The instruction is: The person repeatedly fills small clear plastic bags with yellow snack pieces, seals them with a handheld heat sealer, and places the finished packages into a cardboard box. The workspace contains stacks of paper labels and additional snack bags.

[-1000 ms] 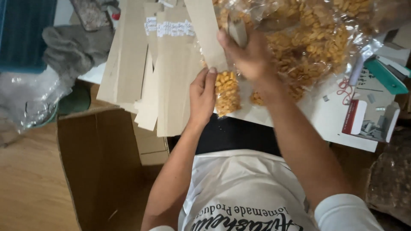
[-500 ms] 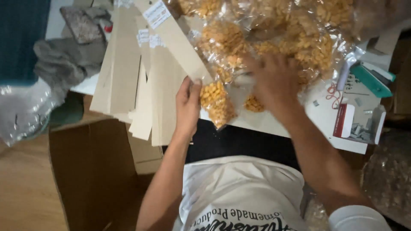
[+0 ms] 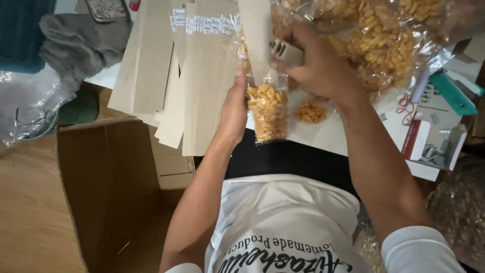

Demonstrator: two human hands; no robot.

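My left hand (image 3: 233, 108) holds a small clear bag (image 3: 268, 114) of orange snack pieces upright at the white table's front edge. A folded brown card strip (image 3: 256, 35) sits over the bag's top. My right hand (image 3: 323, 68) grips a grey stapler (image 3: 286, 51) pressed against the strip just above the snacks. A small loose heap of the same snack (image 3: 310, 111) lies on the table below my right hand.
A fanned stack of brown card strips with white labels (image 3: 202, 76) lies left of the bag. Large clear bags of snack (image 3: 384, 45) fill the back right. An open cardboard box (image 3: 111, 192) stands at lower left. A staple box (image 3: 434, 146) and teal tool (image 3: 454, 91) sit at right.
The small bag has come up off the table edge to stand upright. My right hand has left the snack pile and now holds the stapler at the card strip.
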